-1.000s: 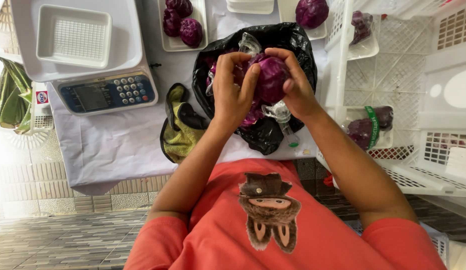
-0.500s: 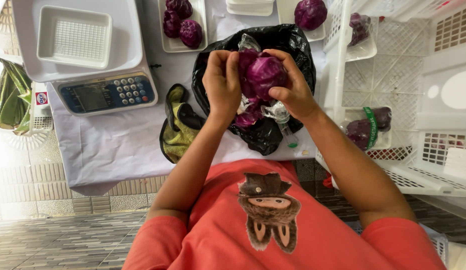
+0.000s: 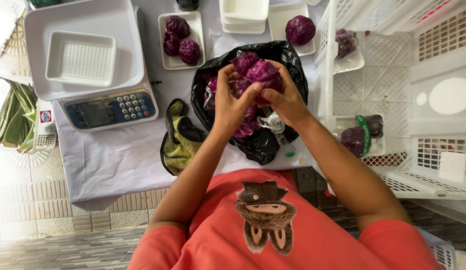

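Both of my hands grip one small purple cabbage [image 3: 260, 75] above an open black plastic bag [image 3: 263, 142]. My left hand [image 3: 232, 102] pinches its outer leaves from the left. My right hand [image 3: 288, 100] cups it from the right and below. Loose purple leaves [image 3: 245, 127] lie inside the bag under my hands.
A white tray [image 3: 182, 62] with three small purple cabbages sits behind the bag, and another cabbage [image 3: 299, 29] lies on a tray to its right. A scale [image 3: 110, 109] carrying an empty white tray [image 3: 80, 57] stands at left. Green gloves [image 3: 178, 145] lie beside the bag. White crates [image 3: 423, 100] with wrapped cabbages stand at right.
The cabbage has been turned in my hands, and my left fingers have shifted onto its outer leaves. My hands stay over the bag.
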